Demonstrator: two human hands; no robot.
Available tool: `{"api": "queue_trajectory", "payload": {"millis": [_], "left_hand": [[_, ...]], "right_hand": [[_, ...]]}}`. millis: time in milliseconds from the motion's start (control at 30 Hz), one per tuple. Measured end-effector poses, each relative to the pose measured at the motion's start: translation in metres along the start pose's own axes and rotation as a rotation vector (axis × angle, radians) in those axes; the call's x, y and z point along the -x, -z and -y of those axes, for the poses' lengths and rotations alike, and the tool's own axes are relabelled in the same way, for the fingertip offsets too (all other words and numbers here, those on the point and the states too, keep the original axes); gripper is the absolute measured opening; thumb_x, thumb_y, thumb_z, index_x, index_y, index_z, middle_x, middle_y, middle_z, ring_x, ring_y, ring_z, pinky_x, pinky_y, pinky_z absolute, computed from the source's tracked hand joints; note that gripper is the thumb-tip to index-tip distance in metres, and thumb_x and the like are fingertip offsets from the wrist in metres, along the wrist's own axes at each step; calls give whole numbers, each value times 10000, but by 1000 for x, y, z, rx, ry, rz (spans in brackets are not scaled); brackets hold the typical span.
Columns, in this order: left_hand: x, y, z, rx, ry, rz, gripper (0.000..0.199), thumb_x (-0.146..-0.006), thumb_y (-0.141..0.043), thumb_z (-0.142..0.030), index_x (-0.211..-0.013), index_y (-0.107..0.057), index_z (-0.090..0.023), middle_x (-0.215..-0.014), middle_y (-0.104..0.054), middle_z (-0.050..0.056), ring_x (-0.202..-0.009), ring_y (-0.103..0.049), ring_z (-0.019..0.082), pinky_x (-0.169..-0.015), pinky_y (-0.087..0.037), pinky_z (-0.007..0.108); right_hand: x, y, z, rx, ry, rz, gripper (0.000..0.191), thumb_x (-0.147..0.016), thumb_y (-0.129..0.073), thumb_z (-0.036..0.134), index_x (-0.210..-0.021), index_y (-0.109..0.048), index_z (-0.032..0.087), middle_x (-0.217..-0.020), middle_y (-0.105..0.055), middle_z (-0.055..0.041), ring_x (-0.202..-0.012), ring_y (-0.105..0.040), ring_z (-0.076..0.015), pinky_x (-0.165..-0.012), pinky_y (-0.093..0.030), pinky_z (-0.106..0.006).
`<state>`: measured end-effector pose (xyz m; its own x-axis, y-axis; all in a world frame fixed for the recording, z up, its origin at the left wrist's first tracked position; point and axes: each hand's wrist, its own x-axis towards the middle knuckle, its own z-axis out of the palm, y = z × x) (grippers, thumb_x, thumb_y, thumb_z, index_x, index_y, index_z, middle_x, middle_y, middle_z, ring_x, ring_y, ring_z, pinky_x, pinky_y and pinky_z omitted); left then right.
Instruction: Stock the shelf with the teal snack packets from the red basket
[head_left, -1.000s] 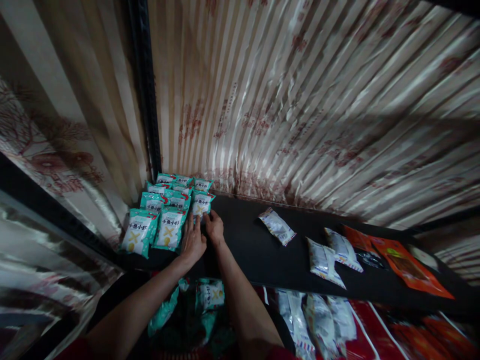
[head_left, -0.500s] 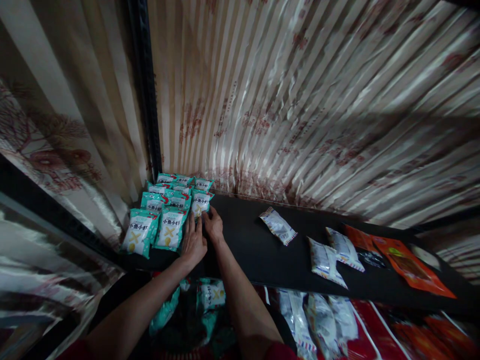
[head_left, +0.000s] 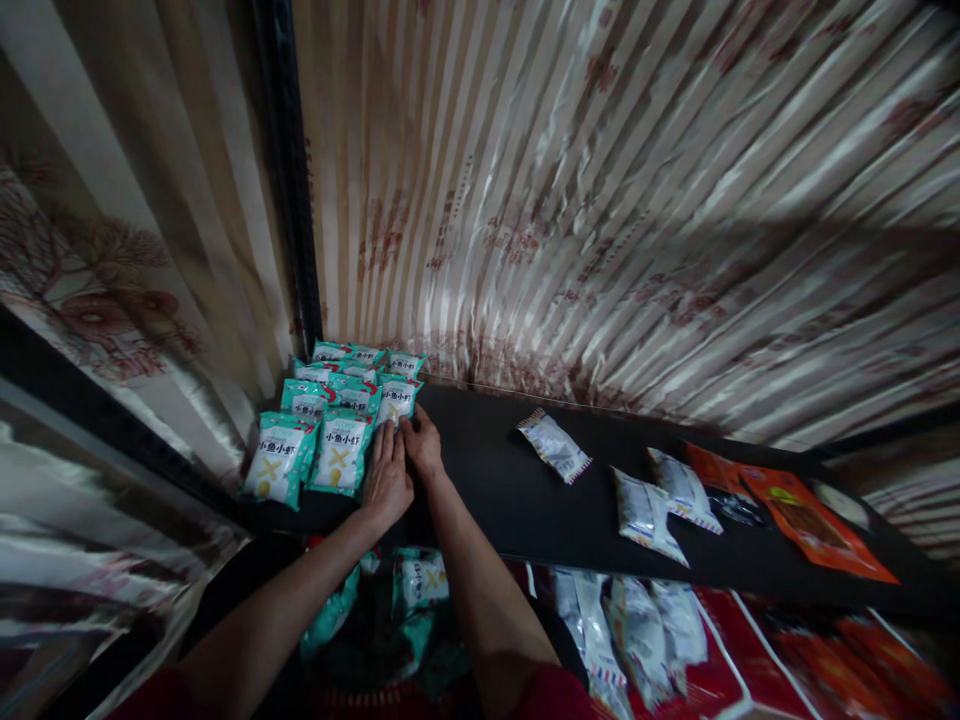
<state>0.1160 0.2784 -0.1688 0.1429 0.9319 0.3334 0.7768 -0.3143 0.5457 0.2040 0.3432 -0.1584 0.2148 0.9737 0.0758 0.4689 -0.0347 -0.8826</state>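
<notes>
A teal and white snack bag (head_left: 397,398) stands in the right-hand column of a block of matching bags on a black shelf. My left hand (head_left: 388,474) lies against its lower front, fingers stretched out, beside the front-row snack bag (head_left: 340,455). At its lower right edge, my right hand (head_left: 422,446) grips with bent fingers, the thumb side close to my left fingertips. Another front-row bag (head_left: 275,462) leans at the left end. The bags behind are partly covered by those in front.
Farther right on the black shelf (head_left: 495,470) lie a white snack packet (head_left: 555,446), two more white packets (head_left: 649,515) and an orange packet (head_left: 817,520). Below are teal bags (head_left: 421,580), white packets (head_left: 637,630) and red boxes (head_left: 724,640). A dark post (head_left: 289,180) and striped curtain (head_left: 525,200) stand behind.
The snack bag at my fingertips has shifted slightly left, closer to the neighbouring column. My right hand has moved a little left with it; my left hand stays nearly still.
</notes>
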Motion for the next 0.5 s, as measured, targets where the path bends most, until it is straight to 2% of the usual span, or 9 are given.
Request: {"api": "queue_trajectory", "payload": {"millis": [133,267,400,500], "left_hand": [[1,9,-1,9,-13,14,653,-689,-442,-20,-1337,-365,-34,-1505,-218,185,-1410,-100,288,-1146,-219,462],[4,17,-6,24,2,47,596,-734,-444,-57,-1326,-380,-24,-1502,-223,193,-1411,-99,292,-1150,-195,461],[14,16,-11,57,-16,73,531,-779,-441,-122,-1306,-417,-57,-1498,-252,166,-1409,-129,276,-1143,-216,460],[28,13,-13,73,-16,117,521,-795,-422,-141,-1304,-416,-30,-1468,-310,185,-1394,-190,272,-1135,-246,443]], "right_hand": [[11,3,7,-13,-63,-28,465,-829,-539,380,-1266,-526,220,-1071,-681,-48,-966,-639,-176,-870,-484,-288],[26,4,9,8,-62,-124,464,-846,-513,344,-1262,-521,139,-1142,-647,-102,-1034,-609,-180,-920,-450,-287],[46,7,7,53,-45,-164,398,-862,-474,315,-1201,-566,128,-1161,-631,-107,-1047,-594,-184,-937,-435,-298],[64,12,7,89,-22,-186,366,-872,-444,290,-1161,-591,121,-1152,-632,-111,-1056,-583,-184,-953,-421,-297]]}}
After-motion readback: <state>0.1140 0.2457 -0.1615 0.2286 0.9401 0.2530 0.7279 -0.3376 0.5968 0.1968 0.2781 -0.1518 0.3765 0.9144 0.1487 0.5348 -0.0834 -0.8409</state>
